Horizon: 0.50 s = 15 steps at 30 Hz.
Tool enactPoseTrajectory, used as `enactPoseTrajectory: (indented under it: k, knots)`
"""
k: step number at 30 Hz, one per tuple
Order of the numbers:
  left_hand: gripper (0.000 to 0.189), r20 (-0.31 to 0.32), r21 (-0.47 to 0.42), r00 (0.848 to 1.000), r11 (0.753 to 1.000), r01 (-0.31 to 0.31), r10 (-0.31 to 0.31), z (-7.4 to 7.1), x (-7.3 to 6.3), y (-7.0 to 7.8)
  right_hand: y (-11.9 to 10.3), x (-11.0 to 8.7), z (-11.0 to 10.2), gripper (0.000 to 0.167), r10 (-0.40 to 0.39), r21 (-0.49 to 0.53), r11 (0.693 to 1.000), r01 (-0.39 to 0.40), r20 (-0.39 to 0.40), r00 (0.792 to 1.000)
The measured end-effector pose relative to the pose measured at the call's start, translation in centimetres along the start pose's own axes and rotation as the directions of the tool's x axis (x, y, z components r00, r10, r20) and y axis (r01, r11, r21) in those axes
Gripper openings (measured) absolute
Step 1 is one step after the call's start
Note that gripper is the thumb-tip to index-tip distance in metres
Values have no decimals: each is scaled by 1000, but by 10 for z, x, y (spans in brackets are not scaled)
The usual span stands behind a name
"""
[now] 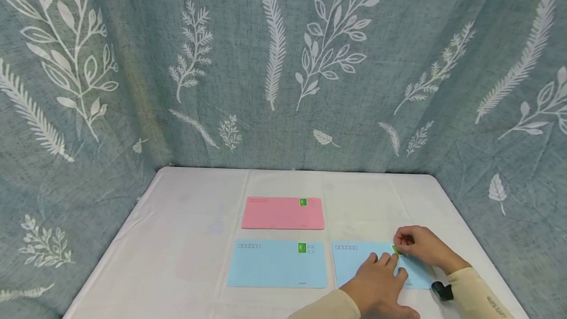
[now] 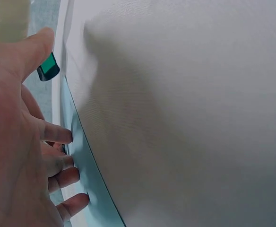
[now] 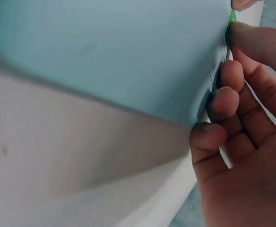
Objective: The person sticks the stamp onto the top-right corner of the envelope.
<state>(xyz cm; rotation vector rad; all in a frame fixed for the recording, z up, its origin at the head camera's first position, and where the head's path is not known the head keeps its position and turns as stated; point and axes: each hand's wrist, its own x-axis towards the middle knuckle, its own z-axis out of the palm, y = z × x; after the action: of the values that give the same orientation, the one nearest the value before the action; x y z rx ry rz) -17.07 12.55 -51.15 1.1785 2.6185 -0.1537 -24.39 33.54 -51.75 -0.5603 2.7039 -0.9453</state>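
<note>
A light blue envelope (image 1: 358, 259) lies flat on the right part of the table, a row of small printed boxes at its upper left. My right hand (image 1: 423, 246) pinches a small green stamp (image 1: 395, 249) at the envelope's upper right area. In the right wrist view, the thumb (image 3: 263, 45) lies against the green stamp, with the other fingers curled beside it over the envelope (image 3: 119, 52). My left hand (image 1: 376, 282) rests its spread fingertips on the envelope, close to the stamp. The left wrist view shows those fingers (image 2: 62, 179) touching the blue paper (image 2: 88, 156).
Left of it lies another blue envelope (image 1: 270, 267) bearing a green stamp (image 1: 302, 248). Behind that is a pink envelope (image 1: 279, 214), also stamped. A black wrist device (image 1: 442, 291) is at my right sleeve. A patterned curtain (image 1: 248, 63) surrounds the white-covered table (image 1: 186, 240).
</note>
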Motion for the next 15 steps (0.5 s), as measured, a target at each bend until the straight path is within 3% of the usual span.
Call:
enactPoseTrajectory:
  k: [15]
  knots:
    - [91,-31,87,999,996,37,-34,3,-1,6,-2,-4,-2,14,52,17,999,-52,5,999]
